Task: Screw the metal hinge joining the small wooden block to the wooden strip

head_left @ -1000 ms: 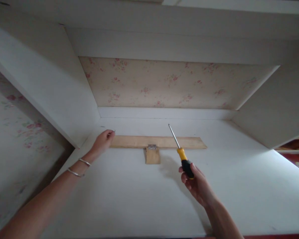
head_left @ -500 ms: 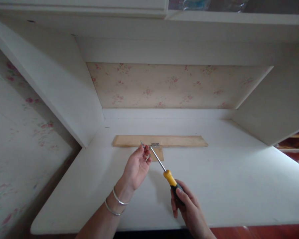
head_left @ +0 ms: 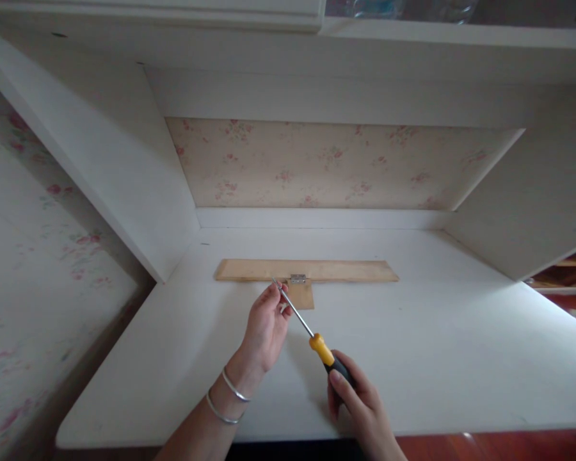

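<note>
A small screw (head_left: 274, 280) is pinched in the fingertips (head_left: 282, 289) of the left hand (head_left: 265, 326), and the screwdriver (head_left: 312, 334) tip has now been brought right up to it, just in front of the hinge (head_left: 297, 279). The right hand (head_left: 352, 400) is closed around the black-and-yellow handle. Since a second ago the left hand has been drawn in from the wooden strip's (head_left: 307, 270) left end to the hinge, so the screw appears ready to be seated on the tip.

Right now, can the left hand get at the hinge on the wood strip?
Probably yes. The left hand is beside the hinge, its fingertips at the screwdriver shaft; only that thin shaft lies between them, nothing else.
</note>
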Motion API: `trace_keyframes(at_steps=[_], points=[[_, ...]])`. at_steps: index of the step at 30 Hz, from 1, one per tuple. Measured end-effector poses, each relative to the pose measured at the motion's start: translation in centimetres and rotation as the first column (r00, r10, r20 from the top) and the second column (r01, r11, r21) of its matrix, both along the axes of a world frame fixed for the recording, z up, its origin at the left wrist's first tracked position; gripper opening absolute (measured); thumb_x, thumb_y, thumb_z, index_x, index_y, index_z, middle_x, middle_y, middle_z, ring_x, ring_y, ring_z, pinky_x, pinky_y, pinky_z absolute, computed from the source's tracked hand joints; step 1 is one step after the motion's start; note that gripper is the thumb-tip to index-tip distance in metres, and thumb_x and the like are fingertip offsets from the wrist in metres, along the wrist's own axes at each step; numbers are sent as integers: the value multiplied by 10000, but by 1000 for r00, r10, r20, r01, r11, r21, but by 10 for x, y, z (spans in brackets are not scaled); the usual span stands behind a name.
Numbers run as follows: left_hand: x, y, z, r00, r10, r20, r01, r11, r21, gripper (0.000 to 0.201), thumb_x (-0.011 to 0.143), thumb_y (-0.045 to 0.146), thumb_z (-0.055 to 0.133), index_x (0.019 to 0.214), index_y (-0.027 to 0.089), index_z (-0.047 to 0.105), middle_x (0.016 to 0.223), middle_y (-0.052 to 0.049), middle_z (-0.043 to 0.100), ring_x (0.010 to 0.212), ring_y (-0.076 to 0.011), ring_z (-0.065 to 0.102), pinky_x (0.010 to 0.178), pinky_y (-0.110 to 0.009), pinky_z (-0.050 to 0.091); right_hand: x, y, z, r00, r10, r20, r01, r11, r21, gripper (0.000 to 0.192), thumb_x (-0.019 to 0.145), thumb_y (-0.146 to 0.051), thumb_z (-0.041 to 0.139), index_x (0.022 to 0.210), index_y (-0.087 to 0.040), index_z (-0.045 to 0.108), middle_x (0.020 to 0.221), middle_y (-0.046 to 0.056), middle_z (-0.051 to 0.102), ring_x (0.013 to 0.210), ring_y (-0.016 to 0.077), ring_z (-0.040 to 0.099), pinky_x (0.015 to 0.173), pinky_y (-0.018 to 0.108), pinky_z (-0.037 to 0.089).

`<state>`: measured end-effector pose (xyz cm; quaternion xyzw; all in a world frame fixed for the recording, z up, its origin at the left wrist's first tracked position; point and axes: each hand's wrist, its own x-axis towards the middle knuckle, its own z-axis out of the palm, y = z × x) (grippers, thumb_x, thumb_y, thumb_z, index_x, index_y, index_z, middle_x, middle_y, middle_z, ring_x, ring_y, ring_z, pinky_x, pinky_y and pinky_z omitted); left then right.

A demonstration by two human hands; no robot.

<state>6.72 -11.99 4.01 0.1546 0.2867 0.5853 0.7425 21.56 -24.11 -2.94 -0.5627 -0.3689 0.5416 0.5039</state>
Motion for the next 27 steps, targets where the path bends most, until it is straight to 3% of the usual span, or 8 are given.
trace_keyframes(at_steps=[2, 6, 12, 14, 18, 20, 23, 27], points=[[2, 1, -6, 997, 34, -62, -32, 999, 34, 141, 759, 267, 690, 788, 169, 592, 854, -4, 573, 723, -76, 499, 627, -200, 398, 1, -1, 1, 996, -21, 83, 18, 999, 37, 567, 760, -519, 624, 1195, -170, 530, 618, 3, 573, 513, 134, 532, 501, 253, 439], [8, 0, -11, 993, 73, -89, -67, 995, 73, 192, 760, 332, 692, 795, 171, 593, 849, -4, 565, 726, -78, 495, 640, -206, 389, -3, -5, 0, 982, -84, 167, 63, 990, 130, 492, 752, -452, 655, 1173, -213, 562, 972, 69, 596, 579, 127, 580, 529, 263, 493], [10, 9, -20, 970, 14, -241, 15, 993, 118, 239, 768, 383, 661, 854, 164, 616, 894, -29, 580, 734, -92, 512, 603, -211, 397, 9, -3, 3, 982, -180, 59, 170, 976, 138, 470, 813, -405, 607, 1212, -168, 533, 678, 21, 629, 591, 159, 603, 583, 292, 521], [6, 20, -31, 912, 3, -410, 56, 990, 132, 292, 770, 428, 632, 882, 158, 627, 906, -42, 597, 717, -100, 524, 570, -214, 400, 25, 4, 10, 959, -279, 47, 269, 950, 157, 482, 784, -385, 649, 1202, -169, 546, 759, 47, 672, 677, 186, 644, 644, 317, 542], [-6, 49, -55, 627, -24, -779, 144, 986, 85, 311, 753, 415, 613, 901, 142, 630, 820, -42, 619, 633, -101, 535, 478, -198, 373, 61, 29, 35, 906, -412, 99, 369, 881, 295, 402, 736, -321, 705, 1103, -198, 595, 1080, 87, 653, 828, 222, 675, 768, 359, 557], [-10, 62, -61, 529, -81, -845, 207, 978, 36, 302, 771, 392, 578, 938, 142, 612, 814, -40, 623, 585, -96, 537, 428, -191, 350, 74, 46, 52, 879, -464, 113, 388, 832, 397, 347, 711, -292, 729, 1017, -197, 594, 1043, 79, 663, 754, 210, 683, 716, 359, 576], [-9, 76, -63, 468, -171, -867, 315, 949, -17, 248, 793, 357, 538, 897, 140, 594, 715, -14, 599, 508, -87, 519, 388, -184, 325, 86, 71, 78, 874, -475, 104, 363, 780, 510, 334, 698, -275, 738, 959, -200, 544, 906, 55, 684, 649, 196, 676, 606, 361, 592], [-1, 87, -63, 467, -269, -842, 430, 901, -49, 160, 787, 279, 525, 707, 144, 555, 526, 32, 504, 445, -83, 481, 397, -181, 330, 88, 101, 106, 860, -474, 189, 306, 775, 552, 359, 698, -295, 737, 958, -210, 506, 820, 16, 659, 589, 177, 659, 523, 335, 585]])
